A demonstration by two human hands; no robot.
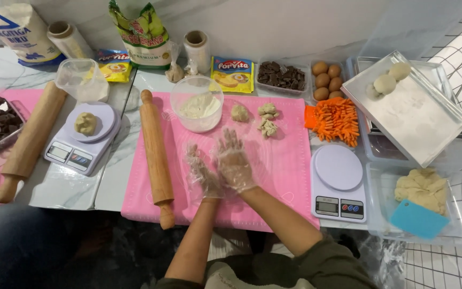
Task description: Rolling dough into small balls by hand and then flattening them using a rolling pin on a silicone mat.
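Observation:
Both my hands wear clear plastic gloves and hover over a pink silicone mat (279, 182). My left hand (203, 174) and my right hand (233, 163) lie side by side, touching near the palms, with fingers stretched out and spread. I see nothing in either hand. A wooden rolling pin (156, 155) lies on the mat just left of my left hand. Beyond the hands stand a clear bowl of white flour (196, 109) and three small dough pieces (240, 113) (268, 110) (267, 127).
A white kitchen scale (338, 182) sits right of the mat, behind it orange sticks (338, 120), eggs (327, 80) and chocolate chunks (282, 75). Far right: a floured tray with dough balls (418, 123), a tub of dough (423, 187), a blue scraper (418, 219). Left: a second scale holding dough (85, 123), another rolling pin (30, 139).

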